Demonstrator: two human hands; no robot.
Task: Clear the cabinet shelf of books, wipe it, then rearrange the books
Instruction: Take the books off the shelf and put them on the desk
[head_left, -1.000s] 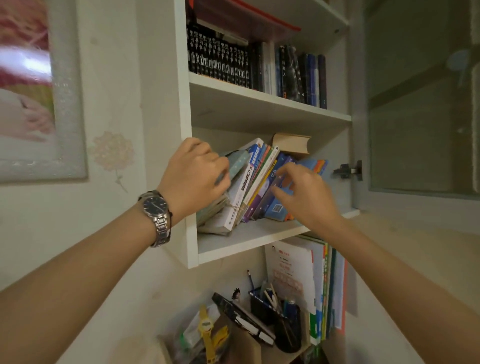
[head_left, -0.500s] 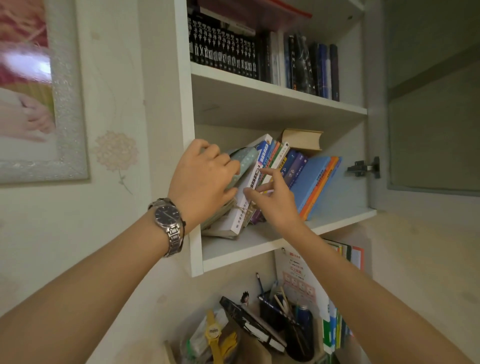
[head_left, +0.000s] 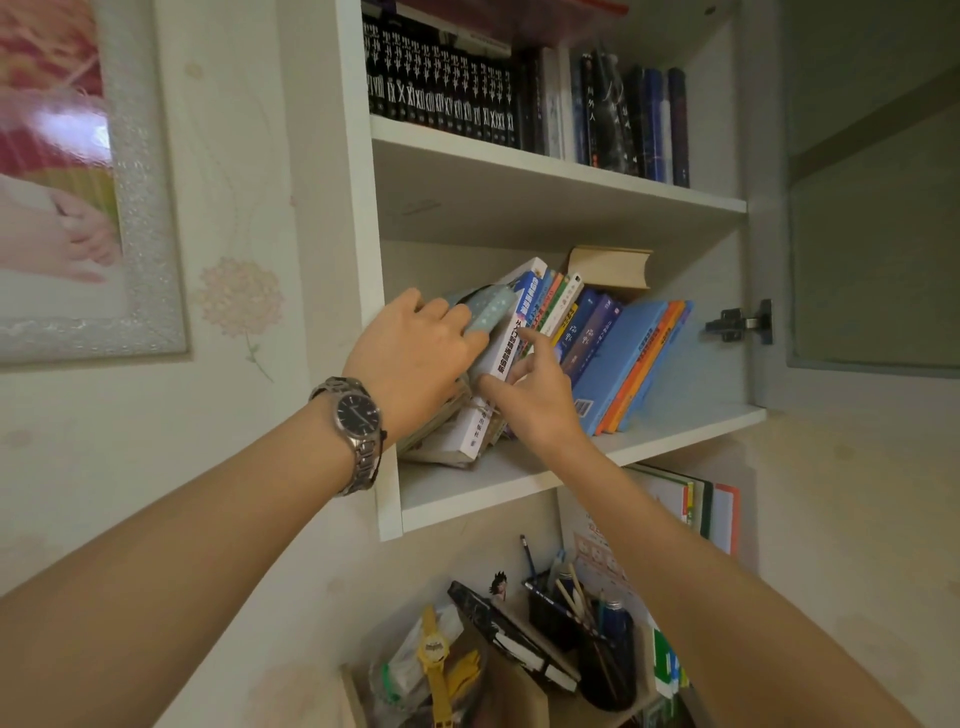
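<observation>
On the white cabinet shelf (head_left: 519, 483) a row of books leans to the left. My left hand (head_left: 415, 364), with a watch on its wrist, grips a pale green patterned book (head_left: 488, 309) at the left end of the row. My right hand (head_left: 535, 389) reaches in beside it, thumb and fingers spread around the spine of a thick white book (head_left: 511, 332). Blue and orange books (head_left: 623, 358) lean to the right of my right hand. A tan book (head_left: 613, 267) lies across the top of the row.
The shelf above holds upright dark books (head_left: 493, 98). The cabinet door (head_left: 872, 208) stands open at the right, its hinge (head_left: 740, 322) showing. Below are standing folders (head_left: 691, 504), a pen holder (head_left: 587, 629) and a yellow watch (head_left: 434, 649). A framed picture (head_left: 78, 182) hangs at left.
My right hand moved left from the blue books to the thick white book beside my left hand. My left hand kept its hold on the green book.
</observation>
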